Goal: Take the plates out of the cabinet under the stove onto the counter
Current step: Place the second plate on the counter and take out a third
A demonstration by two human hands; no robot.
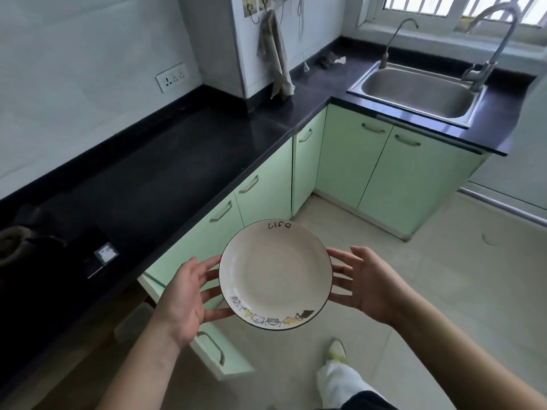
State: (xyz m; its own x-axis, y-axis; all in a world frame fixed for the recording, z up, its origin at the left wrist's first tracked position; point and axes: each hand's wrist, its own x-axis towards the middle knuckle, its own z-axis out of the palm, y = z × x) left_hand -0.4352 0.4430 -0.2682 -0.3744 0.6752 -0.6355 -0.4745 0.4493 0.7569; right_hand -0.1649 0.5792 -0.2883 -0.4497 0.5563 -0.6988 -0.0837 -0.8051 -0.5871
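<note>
Two hands, left hand [186,294] and right hand [364,284], carry a white plate [275,275] between straight, spread fingers beside the dark counter [177,161], above an open cabinet door [207,347].

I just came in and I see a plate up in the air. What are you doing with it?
A person is holding a white plate between both hands, the left hand on one side of the rim and the right hand on the other, fingers fairly straight. The plate has the word "life" and little cartoon drawings on its rim. It is over the floor, not yet on the black counter. A green cabinet door stands open below the counter, beside the left arm.
</note>
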